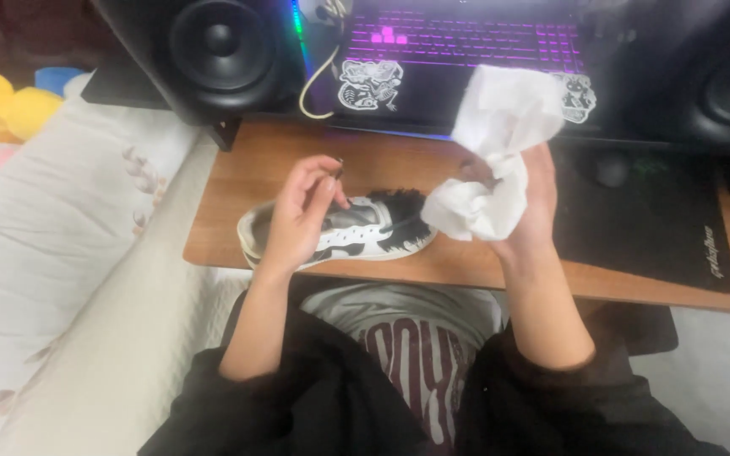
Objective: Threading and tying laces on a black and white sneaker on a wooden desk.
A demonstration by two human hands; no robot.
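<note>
A white and black sneaker [382, 226] lies on its side on the wooden desk [238, 181], toe pointing right. My left hand [300, 221] rests over the shoe's heel and middle, fingers curled and pinching something small and dark near the collar. My right hand [527, 207] is raised just right of the toe and grips a crumpled white paper towel [500, 143], which stands up in front of the laptop.
A laptop [458, 51] with a purple-lit keyboard and stickers sits at the back. Black speakers [213, 46] stand at both back corners. A black mouse pad [652, 224] with a mouse [612, 169] lies to the right. A white cushion [61, 219] and yellow toy [6, 105] lie left.
</note>
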